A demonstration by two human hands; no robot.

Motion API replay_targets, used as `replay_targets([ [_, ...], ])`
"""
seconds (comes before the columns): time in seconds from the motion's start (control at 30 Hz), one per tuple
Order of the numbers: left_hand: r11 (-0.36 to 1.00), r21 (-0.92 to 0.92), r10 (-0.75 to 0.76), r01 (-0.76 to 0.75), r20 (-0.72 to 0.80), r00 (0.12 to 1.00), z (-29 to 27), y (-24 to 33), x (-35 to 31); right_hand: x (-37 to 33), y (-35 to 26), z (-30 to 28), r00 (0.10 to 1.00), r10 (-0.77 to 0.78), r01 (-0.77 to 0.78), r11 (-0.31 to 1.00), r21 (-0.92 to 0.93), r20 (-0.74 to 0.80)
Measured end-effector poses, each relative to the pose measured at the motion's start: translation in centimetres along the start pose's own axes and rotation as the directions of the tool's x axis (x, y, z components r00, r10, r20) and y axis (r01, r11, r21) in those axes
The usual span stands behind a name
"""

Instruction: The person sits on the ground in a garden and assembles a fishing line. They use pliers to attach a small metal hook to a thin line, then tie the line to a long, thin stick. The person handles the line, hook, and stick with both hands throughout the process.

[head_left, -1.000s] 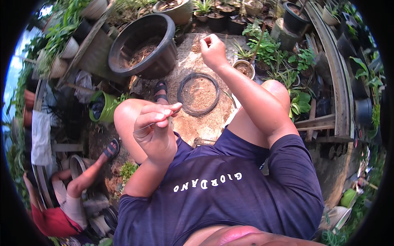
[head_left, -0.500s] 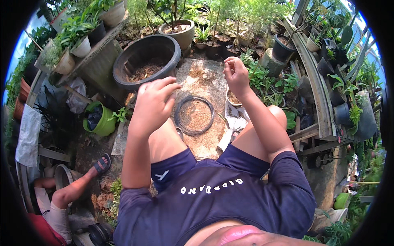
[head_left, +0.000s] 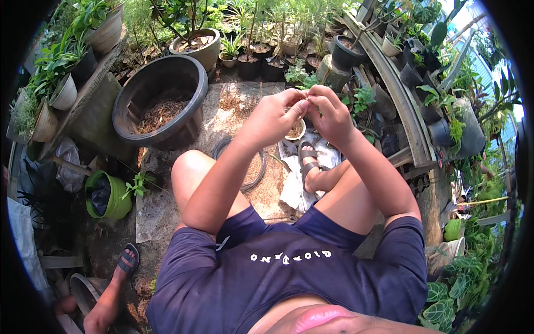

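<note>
My left hand [head_left: 271, 119] and my right hand [head_left: 334, 119] meet at the fingertips in front of me, above the ground. Both are closed in a pinch. Whatever lies between the fingertips is too small to make out. Below my left forearm, a thin black coil [head_left: 263, 167] lies on the ground, partly covered by the arm and my knee. Just behind the hands stands a small white pot [head_left: 301, 133] with brownish contents, its far side hidden by my fingers.
A large black pot [head_left: 192, 119] with some soil stands at the left, above a lime-green pot [head_left: 119, 200]. Another person's sandalled foot [head_left: 129, 259] shows at the lower left. Potted plants line the back; a wooden rack [head_left: 397, 97] runs along the right.
My left hand has moved right, away from the large black pot, and joined my right hand at the fingertips. My right hand is slightly lower. The view has shifted, showing my right foot.
</note>
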State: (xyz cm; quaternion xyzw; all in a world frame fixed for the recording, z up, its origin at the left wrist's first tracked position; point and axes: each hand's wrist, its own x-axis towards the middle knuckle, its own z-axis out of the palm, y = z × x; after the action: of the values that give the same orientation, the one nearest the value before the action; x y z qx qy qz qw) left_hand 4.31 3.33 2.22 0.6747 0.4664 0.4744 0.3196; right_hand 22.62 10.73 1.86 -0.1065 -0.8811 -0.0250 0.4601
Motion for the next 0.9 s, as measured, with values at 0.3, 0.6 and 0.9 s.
replay_targets([
  [0.3,1.000,0.025,-0.003,0.018,-0.519,0.855,0.7,-5.8,1.7,2.4,2.6,7.1,0.981,0.165,-0.145,0.972,0.184,-0.098],
  [0.6,0.856,0.510,0.244,-0.085,-0.254,0.936,-0.6,-8.6,2.3,1.3,4.7,9.3,0.854,0.517,-0.511,0.814,0.278,0.054],
  [0.9,0.987,-0.091,-0.152,0.134,-0.245,0.957,-0.8,-10.3,3.0,0.5,4.6,10.3,0.820,0.564,-0.565,0.766,0.305,0.102],
])
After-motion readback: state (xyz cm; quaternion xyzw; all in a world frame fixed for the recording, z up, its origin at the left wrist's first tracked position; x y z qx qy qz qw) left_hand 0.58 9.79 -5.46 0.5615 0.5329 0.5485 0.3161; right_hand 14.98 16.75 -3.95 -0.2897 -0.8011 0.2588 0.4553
